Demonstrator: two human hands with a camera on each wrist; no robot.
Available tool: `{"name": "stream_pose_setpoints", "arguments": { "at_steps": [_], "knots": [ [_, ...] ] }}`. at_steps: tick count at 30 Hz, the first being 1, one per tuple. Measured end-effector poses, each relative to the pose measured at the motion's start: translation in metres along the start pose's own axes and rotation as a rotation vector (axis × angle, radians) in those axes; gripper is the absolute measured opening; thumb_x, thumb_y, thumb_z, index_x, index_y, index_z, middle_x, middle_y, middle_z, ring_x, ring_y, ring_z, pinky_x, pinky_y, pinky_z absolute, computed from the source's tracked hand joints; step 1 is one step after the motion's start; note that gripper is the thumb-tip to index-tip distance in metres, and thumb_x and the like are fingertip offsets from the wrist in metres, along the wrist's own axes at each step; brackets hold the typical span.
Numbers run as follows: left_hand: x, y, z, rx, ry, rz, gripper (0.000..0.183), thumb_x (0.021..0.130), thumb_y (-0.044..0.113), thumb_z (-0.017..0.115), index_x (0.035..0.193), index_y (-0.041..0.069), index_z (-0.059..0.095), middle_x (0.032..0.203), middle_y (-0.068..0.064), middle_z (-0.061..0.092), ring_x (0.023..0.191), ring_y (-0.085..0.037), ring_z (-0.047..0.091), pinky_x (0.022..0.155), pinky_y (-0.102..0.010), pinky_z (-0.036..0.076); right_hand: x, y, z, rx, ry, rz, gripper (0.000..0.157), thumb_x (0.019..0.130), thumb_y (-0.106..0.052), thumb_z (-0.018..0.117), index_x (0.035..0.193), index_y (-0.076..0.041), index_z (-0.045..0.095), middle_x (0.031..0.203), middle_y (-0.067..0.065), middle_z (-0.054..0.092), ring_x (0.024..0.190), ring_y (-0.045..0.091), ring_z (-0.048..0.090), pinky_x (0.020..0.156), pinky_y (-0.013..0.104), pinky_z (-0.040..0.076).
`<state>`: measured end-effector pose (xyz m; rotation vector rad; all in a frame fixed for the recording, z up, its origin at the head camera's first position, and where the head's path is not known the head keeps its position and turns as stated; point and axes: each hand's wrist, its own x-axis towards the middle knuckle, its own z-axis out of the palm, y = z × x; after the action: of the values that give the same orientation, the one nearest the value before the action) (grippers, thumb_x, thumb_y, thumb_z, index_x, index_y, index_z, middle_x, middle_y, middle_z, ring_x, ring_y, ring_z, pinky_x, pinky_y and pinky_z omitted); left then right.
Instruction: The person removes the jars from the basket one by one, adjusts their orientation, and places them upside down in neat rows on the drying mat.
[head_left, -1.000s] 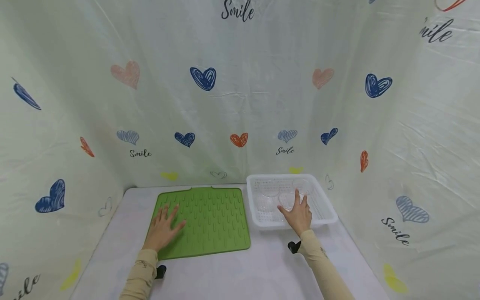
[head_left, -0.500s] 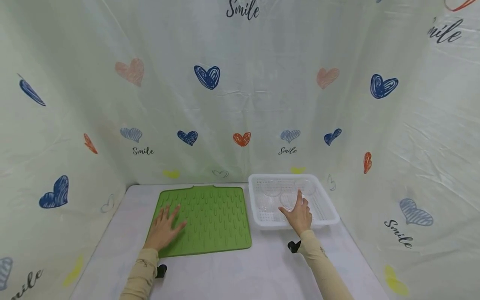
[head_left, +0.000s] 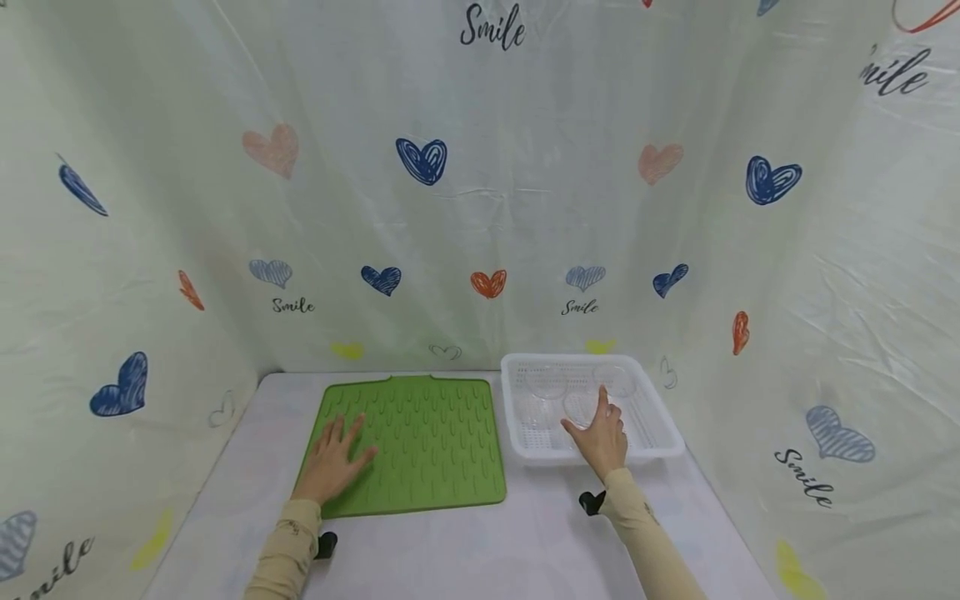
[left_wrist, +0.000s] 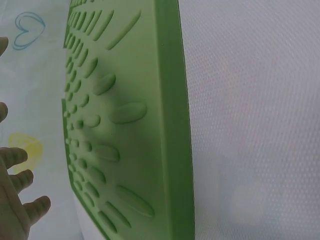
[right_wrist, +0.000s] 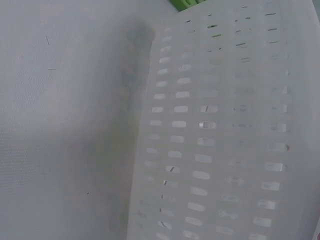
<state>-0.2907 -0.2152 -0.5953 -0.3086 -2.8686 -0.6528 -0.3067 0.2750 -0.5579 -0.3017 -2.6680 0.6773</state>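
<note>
My left hand (head_left: 332,462) hovers over the left part of a green mat (head_left: 431,483), fingers spread and holding nothing. Raised oblong bumps cover the mat; the left wrist view shows its thick edge (left_wrist: 176,130) with fingers (left_wrist: 22,181) at the far left. My right hand (head_left: 604,440) reaches over the near rim of a white perforated plastic basket (head_left: 513,429), thumb and forefinger wide apart. Several clear round vessels (head_left: 547,383) sit inside, one just beyond those fingertips. In the right wrist view the basket's slotted wall (right_wrist: 192,150) hides most of the hand.
Both things lie on a white-covered table (head_left: 465,558), the basket right of the mat. A pale curtain (head_left: 337,217) printed with hearts and "Smile" rises behind and along both sides. A black wrist mount (head_left: 592,502) sits beside the right cuff.
The head view shifts slightly, so the scene sits a little further right. Both hands keep their places over the mat and the basket, with the same finger spread.
</note>
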Motion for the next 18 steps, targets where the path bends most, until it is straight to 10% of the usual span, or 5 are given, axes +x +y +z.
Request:
{"name": "stream_pose_setpoints", "arguments": {
  "at_steps": [18],
  "knots": [
    [0.005, 0.006, -0.002, -0.017, -0.031, -0.019, 0.081, 0.096, 0.055, 0.048, 0.154, 0.008, 0.019, 0.155, -0.031, 0.020, 0.140, -0.054, 0.020, 0.110, -0.069, 0.021, -0.003, -0.017, -0.009, 0.072, 0.213, -0.122, 0.110, 0.071, -0.040, 0.083, 0.152, -0.007, 0.017, 0.125, 0.032, 0.045, 0.091, 0.050, 0.058, 0.064, 0.057, 0.050]
  ]
}}
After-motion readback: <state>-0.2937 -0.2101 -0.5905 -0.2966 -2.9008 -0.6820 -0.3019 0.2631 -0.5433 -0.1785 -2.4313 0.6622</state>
